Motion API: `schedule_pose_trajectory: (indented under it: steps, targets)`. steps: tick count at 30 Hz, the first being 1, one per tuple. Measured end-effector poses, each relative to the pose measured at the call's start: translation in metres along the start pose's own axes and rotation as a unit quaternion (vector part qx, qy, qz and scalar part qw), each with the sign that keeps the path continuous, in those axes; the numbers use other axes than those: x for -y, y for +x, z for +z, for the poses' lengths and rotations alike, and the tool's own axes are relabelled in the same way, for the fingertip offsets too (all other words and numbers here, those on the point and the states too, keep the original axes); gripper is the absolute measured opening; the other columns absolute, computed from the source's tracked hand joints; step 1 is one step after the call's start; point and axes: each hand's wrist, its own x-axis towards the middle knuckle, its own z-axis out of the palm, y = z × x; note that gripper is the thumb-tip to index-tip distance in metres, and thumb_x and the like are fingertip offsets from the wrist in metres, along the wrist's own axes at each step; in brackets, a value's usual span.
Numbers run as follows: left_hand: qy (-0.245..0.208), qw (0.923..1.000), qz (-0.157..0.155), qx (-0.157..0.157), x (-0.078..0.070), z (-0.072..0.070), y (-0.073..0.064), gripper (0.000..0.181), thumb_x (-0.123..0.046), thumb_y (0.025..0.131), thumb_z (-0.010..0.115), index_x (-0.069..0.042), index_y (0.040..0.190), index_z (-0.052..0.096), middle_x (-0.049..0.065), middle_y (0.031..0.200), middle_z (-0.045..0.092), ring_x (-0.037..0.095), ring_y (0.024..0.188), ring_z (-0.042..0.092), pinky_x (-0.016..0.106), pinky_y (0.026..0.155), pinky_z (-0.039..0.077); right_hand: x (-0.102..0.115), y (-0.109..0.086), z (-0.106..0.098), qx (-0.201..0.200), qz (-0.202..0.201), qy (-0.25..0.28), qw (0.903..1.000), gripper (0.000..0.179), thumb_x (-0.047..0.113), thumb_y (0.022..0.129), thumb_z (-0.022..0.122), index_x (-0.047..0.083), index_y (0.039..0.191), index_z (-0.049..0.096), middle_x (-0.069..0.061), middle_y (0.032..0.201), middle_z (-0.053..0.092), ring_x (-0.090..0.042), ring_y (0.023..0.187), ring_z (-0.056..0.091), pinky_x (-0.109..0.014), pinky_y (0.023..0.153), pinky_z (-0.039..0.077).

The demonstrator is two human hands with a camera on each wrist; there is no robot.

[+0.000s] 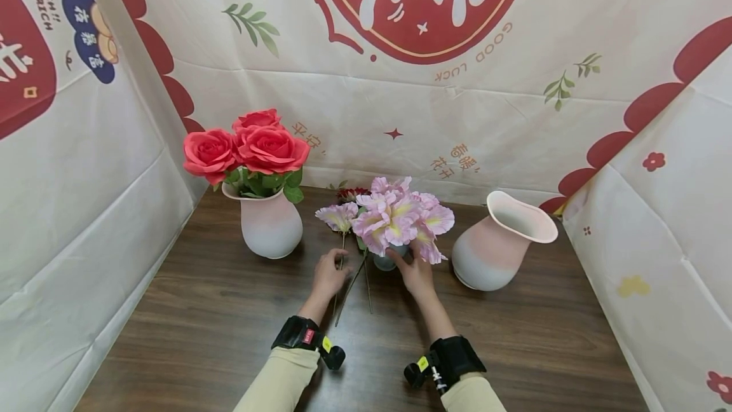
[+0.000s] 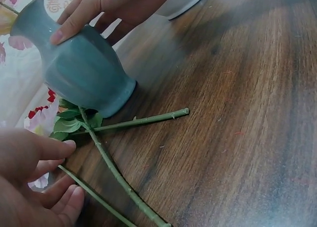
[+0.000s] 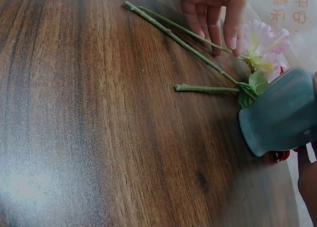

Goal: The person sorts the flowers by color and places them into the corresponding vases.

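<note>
In the head view, cannot see most of the blue-green vase (image 1: 384, 263) for pink flowers (image 1: 393, 218) and the right hand (image 1: 417, 274), nor much of the dark red flower (image 1: 353, 194) behind. Cannot tell grip from mere touch between left hand (image 1: 330, 274) and thin stem (image 2: 98, 199), cropped below in the left wrist view. Cannot see above the base of the pale vase (image 2: 182, 3) there, nor the top of the red emblem (image 1: 412, 42) in the head view.

Under the left hand (image 1: 330, 275) and right hand (image 1: 416, 274) we see a glossy wood-grain table (image 3: 99, 113); at the right hand, a smooth, softly shiny, ceramic-looking small vase (image 2: 81, 71); near the left, plastic-looking stems (image 2: 141, 121); ahead of both, cloth-like petals (image 1: 394, 221); farther right, a matt large vase (image 1: 488, 256); beyond, a creased cloth backdrop (image 1: 366, 100).
</note>
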Motion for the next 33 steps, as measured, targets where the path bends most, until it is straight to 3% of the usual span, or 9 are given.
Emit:
schedule_pose_trajectory:
  steps: [7, 14, 21, 28, 33]
  targets:
    - [-0.062, 0.9974, -0.037, 0.004, 0.003, -0.002, 0.000, 0.033, -0.004, 0.091, 0.068, 0.002, 0.122, 0.060, 0.021, 0.119, 0.067, 0.037, 0.109, 0.066, 0.046, 0.091, 0.055, -0.001, 0.000, 0.000, 0.000, 0.009, 0.003, 1.0000, 0.056, 0.011, 0.090, 0.073, -0.002, 0.140, 0.049, -0.024, 0.150, 0.046, -0.040, 0.146, 0.034, -0.054, 0.122, 0.028]
    - [-0.104, 0.9929, -0.051, -0.025, 0.005, -0.004, 0.003, 0.024, 0.004, 0.090, 0.066, 0.001, 0.114, 0.062, 0.018, 0.105, 0.072, 0.030, 0.096, 0.070, 0.035, 0.079, 0.058, -0.002, 0.000, 0.001, 0.000, 0.003, 0.008, 1.0000, 0.057, 0.010, 0.090, 0.073, -0.002, 0.140, 0.049, -0.024, 0.150, 0.045, -0.040, 0.146, 0.035, -0.055, 0.122, 0.028]
    - [-0.171, 0.9826, -0.067, -0.024, 0.002, -0.009, 0.001, 0.032, 0.009, 0.090, 0.064, 0.003, 0.120, 0.057, 0.024, 0.111, 0.069, 0.026, 0.092, 0.071, 0.027, 0.069, 0.059, 0.001, -0.001, 0.000, -0.003, -0.006, 0.004, 1.0000, 0.056, 0.010, 0.090, 0.073, -0.002, 0.139, 0.050, -0.025, 0.149, 0.046, -0.041, 0.145, 0.035, -0.055, 0.121, 0.029]
    - [-0.207, 0.9763, -0.052, -0.036, -0.005, -0.014, -0.003, 0.040, 0.009, 0.090, 0.064, 0.003, 0.128, 0.052, 0.027, 0.116, 0.067, 0.020, 0.089, 0.071, 0.023, 0.066, 0.058, 0.000, 0.000, 0.000, -0.002, -0.007, -0.001, 1.0000, 0.055, 0.009, 0.090, 0.073, -0.004, 0.138, 0.051, -0.025, 0.148, 0.048, -0.040, 0.144, 0.037, -0.055, 0.121, 0.030]
    - [-0.219, 0.9737, -0.041, -0.049, -0.013, -0.017, -0.004, 0.037, 0.009, 0.090, 0.063, 0.005, 0.126, 0.055, 0.024, 0.114, 0.069, 0.021, 0.087, 0.071, 0.023, 0.068, 0.059, -0.017, 0.005, 0.002, -0.002, 0.005, 0.002, 1.0000, 0.056, 0.011, 0.090, 0.072, -0.001, 0.140, 0.049, -0.023, 0.150, 0.046, -0.039, 0.145, 0.036, -0.055, 0.121, 0.030]
